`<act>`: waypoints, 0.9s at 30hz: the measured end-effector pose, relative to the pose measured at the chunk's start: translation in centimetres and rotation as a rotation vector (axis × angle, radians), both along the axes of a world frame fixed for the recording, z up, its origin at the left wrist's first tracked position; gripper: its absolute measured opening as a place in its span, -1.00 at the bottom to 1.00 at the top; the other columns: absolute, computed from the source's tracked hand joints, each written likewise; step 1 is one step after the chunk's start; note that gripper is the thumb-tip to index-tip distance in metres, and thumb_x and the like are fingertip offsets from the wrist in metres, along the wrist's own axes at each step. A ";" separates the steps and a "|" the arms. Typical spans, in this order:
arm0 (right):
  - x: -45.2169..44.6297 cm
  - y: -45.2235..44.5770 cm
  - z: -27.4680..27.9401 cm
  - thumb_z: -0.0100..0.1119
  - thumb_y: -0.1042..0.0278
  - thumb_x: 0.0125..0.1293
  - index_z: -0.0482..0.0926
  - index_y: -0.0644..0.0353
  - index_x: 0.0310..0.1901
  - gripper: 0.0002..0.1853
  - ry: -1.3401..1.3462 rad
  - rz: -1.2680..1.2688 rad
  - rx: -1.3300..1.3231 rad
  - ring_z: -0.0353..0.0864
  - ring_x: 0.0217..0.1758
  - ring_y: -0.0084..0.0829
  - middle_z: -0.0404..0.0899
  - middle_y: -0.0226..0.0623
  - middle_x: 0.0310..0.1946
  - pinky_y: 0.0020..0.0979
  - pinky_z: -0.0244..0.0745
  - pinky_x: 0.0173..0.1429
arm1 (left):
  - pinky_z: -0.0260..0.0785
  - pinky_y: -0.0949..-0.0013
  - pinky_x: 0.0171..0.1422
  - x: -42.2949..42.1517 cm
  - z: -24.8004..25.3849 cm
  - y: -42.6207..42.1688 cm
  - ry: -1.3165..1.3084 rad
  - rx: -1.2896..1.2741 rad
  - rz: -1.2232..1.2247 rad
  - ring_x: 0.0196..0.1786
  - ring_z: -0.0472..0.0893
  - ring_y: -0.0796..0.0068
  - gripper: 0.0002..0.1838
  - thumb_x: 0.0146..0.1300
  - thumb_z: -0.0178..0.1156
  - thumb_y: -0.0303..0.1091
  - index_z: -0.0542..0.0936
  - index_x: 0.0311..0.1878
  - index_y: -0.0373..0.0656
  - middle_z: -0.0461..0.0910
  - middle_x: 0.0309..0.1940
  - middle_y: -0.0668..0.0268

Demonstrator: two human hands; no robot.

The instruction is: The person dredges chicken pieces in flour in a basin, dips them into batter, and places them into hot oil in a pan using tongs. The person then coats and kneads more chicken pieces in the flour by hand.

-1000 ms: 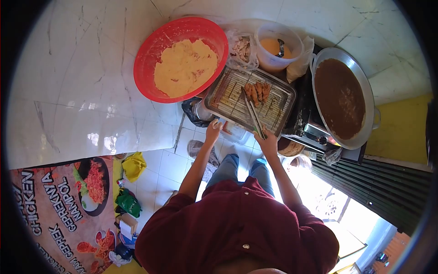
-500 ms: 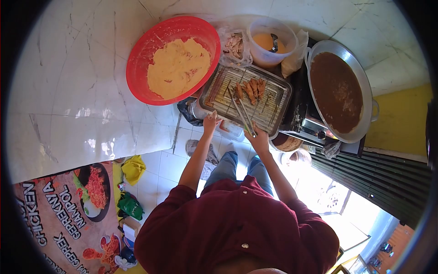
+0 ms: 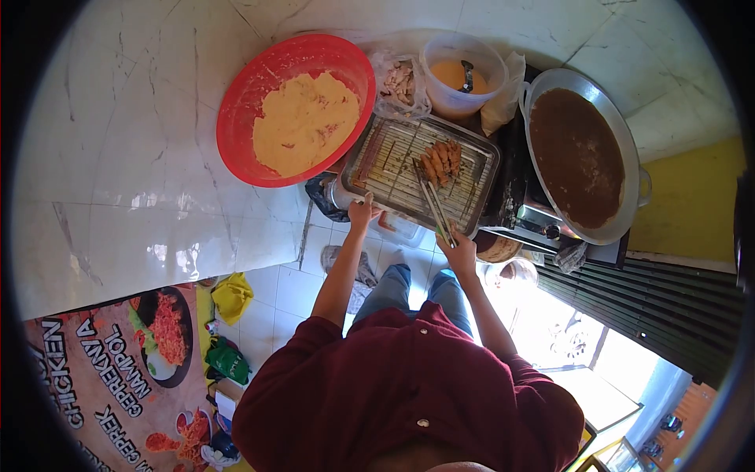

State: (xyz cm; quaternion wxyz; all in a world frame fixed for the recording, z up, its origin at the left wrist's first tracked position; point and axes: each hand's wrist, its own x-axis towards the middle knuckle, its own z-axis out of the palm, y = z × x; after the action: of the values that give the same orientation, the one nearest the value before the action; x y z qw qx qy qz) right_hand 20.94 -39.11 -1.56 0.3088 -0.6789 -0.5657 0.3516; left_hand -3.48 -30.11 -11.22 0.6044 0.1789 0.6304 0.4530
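Metal tongs (image 3: 437, 211) are held in my right hand (image 3: 458, 248), their tips at the fried pieces (image 3: 442, 161) on the wire rack of a metal tray (image 3: 385, 157). The pieces lie side by side in the right part of the rack. My left hand (image 3: 362, 212) is closed on the near left edge of the tray. Beyond the tray are a plastic bag of pale meat (image 3: 399, 85) and a clear tub of orange liquid (image 3: 450, 76).
A red basin (image 3: 236, 126) of yellow flour mix stands to the left of the tray. On the right, a wide pan (image 3: 635, 177) of brown oil sits on a stove (image 3: 538, 223). A lidded pot (image 3: 499, 248) and bucket (image 3: 513, 274) stand below.
A fried piece that stood apart at the tongs is now against the others, and the tongs have swung right. The view has shifted slightly; my left hand stays on the tray.
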 end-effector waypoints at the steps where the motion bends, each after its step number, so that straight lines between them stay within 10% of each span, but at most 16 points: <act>1: 0.1 0.3 -0.4 0.27 0.23 0.02 0.47 0.36 -0.01 -0.49 0.002 0.003 0.001 0.59 -0.15 -0.13 0.56 0.07 -0.21 -0.35 0.45 -0.08 | 0.56 0.37 -0.35 0.0 0.3 0.0 0.003 -0.036 0.000 -0.43 0.65 0.23 -0.35 0.17 0.19 -0.16 0.20 0.04 -0.58 0.56 -0.42 -0.05; 10: -3.0 8.1 -0.6 0.38 0.14 -0.08 0.57 0.31 -0.26 -0.57 -0.159 0.072 0.054 0.59 -0.41 -0.15 0.57 -0.01 -0.45 -0.30 0.46 -0.24 | 0.50 0.33 -0.21 -0.2 -0.5 -0.9 0.017 0.008 0.020 -0.26 0.64 0.15 -0.28 0.21 0.14 -0.26 -0.03 0.26 -0.37 0.52 -0.17 -0.06; 19: -4.8 9.0 -4.5 0.40 0.07 -0.16 0.24 0.40 0.14 -0.13 -0.305 0.039 0.072 0.46 -0.09 -0.01 0.34 -0.03 0.00 -0.21 0.44 -0.07 | 0.46 0.45 -0.29 -0.7 0.7 -1.4 0.051 0.046 -0.036 -0.29 0.65 0.28 -0.42 0.24 0.10 -0.26 0.15 0.21 -0.35 0.55 -0.14 0.06; 27: -1.1 8.1 -1.7 0.25 0.32 0.09 0.54 0.33 -0.25 -0.73 -0.115 0.151 0.335 0.51 -0.25 -0.23 0.41 -0.15 -0.22 -0.26 0.46 -0.16 | 0.43 0.51 -0.33 -1.1 1.1 -2.4 0.091 0.088 0.056 -0.31 0.65 0.34 -0.48 0.24 0.10 -0.25 0.27 0.15 -0.41 0.59 -0.24 0.10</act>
State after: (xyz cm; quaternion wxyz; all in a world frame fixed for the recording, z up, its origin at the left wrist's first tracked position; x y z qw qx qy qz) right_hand 19.82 -30.98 -3.22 0.3575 -0.5925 -0.6824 0.2354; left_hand -4.62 -32.55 -10.13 0.5537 0.2080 0.6415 0.4885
